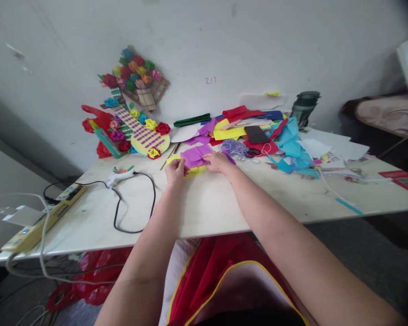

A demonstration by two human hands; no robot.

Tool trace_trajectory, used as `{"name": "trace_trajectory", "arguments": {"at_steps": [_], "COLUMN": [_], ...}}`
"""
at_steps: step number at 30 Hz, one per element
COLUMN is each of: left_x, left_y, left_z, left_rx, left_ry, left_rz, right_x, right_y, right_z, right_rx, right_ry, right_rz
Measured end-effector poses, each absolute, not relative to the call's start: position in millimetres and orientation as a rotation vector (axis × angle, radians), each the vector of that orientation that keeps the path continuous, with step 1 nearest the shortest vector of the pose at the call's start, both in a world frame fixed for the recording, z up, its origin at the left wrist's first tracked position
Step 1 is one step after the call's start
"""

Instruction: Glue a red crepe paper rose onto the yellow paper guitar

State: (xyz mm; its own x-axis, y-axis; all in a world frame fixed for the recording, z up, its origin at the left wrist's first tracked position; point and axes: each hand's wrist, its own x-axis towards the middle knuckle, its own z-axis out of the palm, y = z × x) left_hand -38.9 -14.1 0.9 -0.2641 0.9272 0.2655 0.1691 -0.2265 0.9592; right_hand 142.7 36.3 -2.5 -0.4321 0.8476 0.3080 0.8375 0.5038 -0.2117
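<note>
A sheet of purple crepe paper [192, 156] lies over yellow paper [199, 170] near the middle of the table. My left hand [176, 172] pinches the purple sheet at its left side, thumb against the fingers. On the right side of the same sheet, my right hand [216, 162] is closed with its fingertips on the paper; part of its grip is hidden under the hand. More purple paper shows just beyond that hand. Behind it sit a tangle of lilac yarn [236, 148] and black-handled scissors [253, 153].
A paper-flower guitar [144, 136] leans at back left, beside a glue bottle [107, 141]. A glue gun [119, 175] with a looping cord and a power strip [47, 217] lie left. Coloured papers, a phone [256, 134], blue crepe paper [290, 147] and a dark bottle [304, 108] crowd the right.
</note>
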Motion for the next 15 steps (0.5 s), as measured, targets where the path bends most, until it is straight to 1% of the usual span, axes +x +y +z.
{"name": "trace_trajectory", "arguments": {"at_steps": [7, 11, 15], "left_x": [-40.3, -37.8, -36.7], "left_y": [-12.1, -15.2, -14.2], "left_z": [-1.9, -0.3, -2.2], "left_rx": [1.390, 1.474, 1.493], "left_ry": [1.358, 1.314, 1.282], "left_rz": [1.525, 1.440, 1.400], "right_x": [143.1, 143.1, 140.8], "right_y": [33.0, 33.0, 35.4], "right_z": [3.1, 4.8, 7.1], "right_rx": [-1.368, -1.346, -1.224], "right_ry": [-2.359, -2.301, -2.176], "right_rz": [-0.061, -0.095, -0.090]}}
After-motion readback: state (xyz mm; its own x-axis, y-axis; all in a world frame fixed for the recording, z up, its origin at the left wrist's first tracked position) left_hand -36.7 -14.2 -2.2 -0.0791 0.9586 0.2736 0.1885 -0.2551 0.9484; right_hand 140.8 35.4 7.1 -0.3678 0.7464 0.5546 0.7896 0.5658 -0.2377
